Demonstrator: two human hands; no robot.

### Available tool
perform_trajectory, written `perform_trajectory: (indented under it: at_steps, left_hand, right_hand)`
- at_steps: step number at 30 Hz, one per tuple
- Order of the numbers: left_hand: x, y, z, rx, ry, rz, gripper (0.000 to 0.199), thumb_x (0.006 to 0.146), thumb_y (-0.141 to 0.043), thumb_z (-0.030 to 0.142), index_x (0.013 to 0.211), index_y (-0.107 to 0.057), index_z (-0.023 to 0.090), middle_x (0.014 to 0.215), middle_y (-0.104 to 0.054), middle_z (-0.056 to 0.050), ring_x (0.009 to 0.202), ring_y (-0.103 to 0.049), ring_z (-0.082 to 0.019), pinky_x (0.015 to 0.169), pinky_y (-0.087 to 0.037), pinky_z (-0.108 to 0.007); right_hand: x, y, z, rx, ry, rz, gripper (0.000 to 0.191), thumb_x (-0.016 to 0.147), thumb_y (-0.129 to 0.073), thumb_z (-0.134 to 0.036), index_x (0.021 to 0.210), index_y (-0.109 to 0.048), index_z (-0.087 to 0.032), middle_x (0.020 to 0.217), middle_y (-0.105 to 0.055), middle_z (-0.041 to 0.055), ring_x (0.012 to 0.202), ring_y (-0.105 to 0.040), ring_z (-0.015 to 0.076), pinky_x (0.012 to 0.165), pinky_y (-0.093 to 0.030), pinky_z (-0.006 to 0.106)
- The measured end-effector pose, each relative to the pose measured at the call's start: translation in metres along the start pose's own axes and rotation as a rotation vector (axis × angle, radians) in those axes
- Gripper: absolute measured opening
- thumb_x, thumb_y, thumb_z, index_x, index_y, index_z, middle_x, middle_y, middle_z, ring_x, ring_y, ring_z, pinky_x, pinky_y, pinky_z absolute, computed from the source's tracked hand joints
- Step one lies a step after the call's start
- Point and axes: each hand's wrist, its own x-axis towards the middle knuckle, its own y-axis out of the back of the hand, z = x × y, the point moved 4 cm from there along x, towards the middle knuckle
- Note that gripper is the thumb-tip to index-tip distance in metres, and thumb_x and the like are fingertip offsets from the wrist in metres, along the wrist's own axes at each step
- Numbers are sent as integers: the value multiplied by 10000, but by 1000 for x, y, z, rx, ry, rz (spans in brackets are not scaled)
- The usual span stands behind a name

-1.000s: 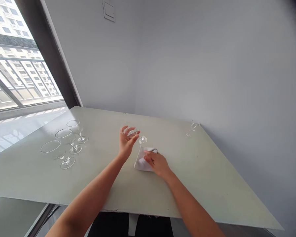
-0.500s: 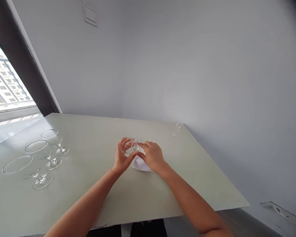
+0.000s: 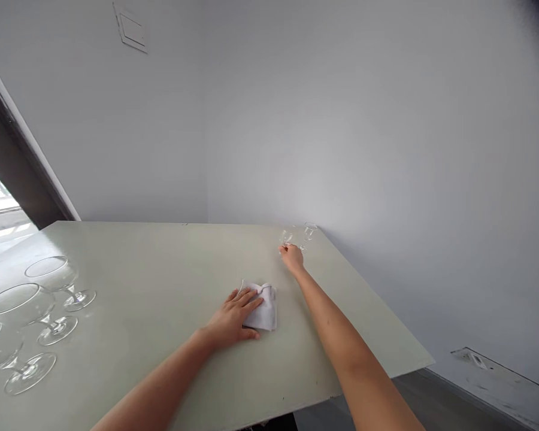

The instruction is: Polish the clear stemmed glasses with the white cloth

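Room around cloth [image 3: 266,311], held glass [image 3: 288,236] near far table edge [image 3: 233,228]

The pale, glossy worktop [image 3: 170,257] spans the lower frame. Three clear stemmed glasses [image 3: 49,323] stand lower left, the nearest cut off by the edge. A white cloth [image 3: 265,311] lies below centre. Right of centre, a corner glass [image 3: 309,232] stands near a second glass [image 3: 287,236], its contact unclear.

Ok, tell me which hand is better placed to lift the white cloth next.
The left, I'd judge: the left hand lies spread on the white cloth, while the right hand is stretched farther out, holding a stemmed glass.
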Motion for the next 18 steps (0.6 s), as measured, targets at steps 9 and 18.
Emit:
perform_trajectory:
  at_steps: [9, 18]
  left_hand:
    - [0, 6, 1, -59, 56, 24, 706, 724, -589, 449, 1358, -315, 304, 1431, -314, -21, 1333, -224, -233, 1104, -122, -442]
    - [-3, 10, -2, -141, 9, 26, 775, 607, -500, 96, 1345, -343, 271, 1406, -357, -15, 1325, -248, -216, 1109, -134, -429]
  right_hand:
    - [39, -19, 48, 64, -216, 41, 252, 798, -441, -322, 746, -631, -164, 704, -628, 68, 668, -587, 177, 565, -383, 246]
    - [42, -18, 43, 142, -240, 69, 193, 748, -512, -278, 841, -630, -157, 781, -639, 76, 762, -588, 191, 649, -396, 269]
